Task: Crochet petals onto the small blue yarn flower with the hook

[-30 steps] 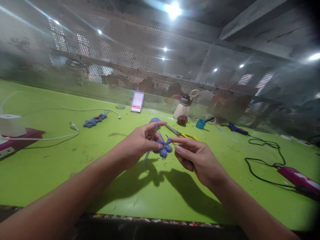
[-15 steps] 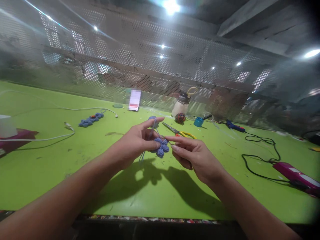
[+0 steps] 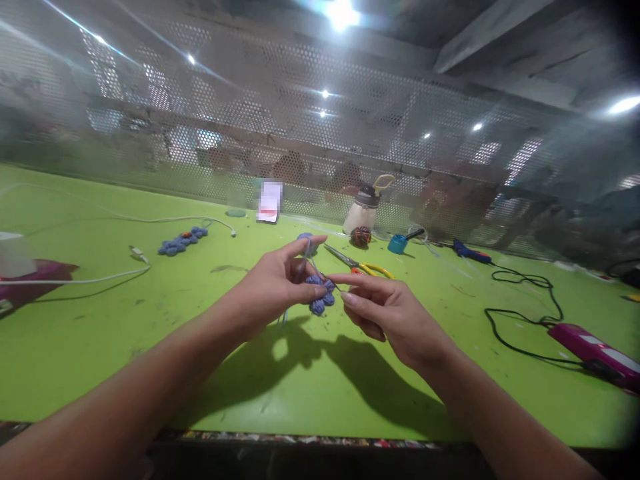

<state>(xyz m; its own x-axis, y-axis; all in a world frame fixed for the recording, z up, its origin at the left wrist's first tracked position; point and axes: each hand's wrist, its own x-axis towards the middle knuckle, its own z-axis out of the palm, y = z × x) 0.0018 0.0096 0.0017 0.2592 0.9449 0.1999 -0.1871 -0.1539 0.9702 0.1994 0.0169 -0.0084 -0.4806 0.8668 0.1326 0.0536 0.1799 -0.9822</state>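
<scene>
My left hand [image 3: 280, 277] pinches a small purple-blue crocheted flower [image 3: 320, 305] between thumb and fingers. Matching yarn [image 3: 309, 250] runs up over its raised forefinger, and loose yarn ends hang below the hand. From the right, my right hand [image 3: 375, 300] closes thumb and forefinger on a thin crochet hook [image 3: 336, 285], whose tip meets the flower's upper edge and is partly hidden. Both hands are held above the green table. Behind them lie scissors [image 3: 370, 269] with yellow and orange handles.
A strip of purple-blue crocheted flowers [image 3: 183, 241] lies left, near a white cable [image 3: 145, 267]. At the back stand a phone [image 3: 270, 201], a bottle [image 3: 361, 212], a dark yarn ball [image 3: 361, 237] and a blue pot [image 3: 397, 244]. A glue gun [image 3: 470, 253] and magenta power strip [image 3: 597, 353] are right.
The flower has turned slightly and shifted a little left under my left thumb. My right hand has brought the hook slightly left with it.
</scene>
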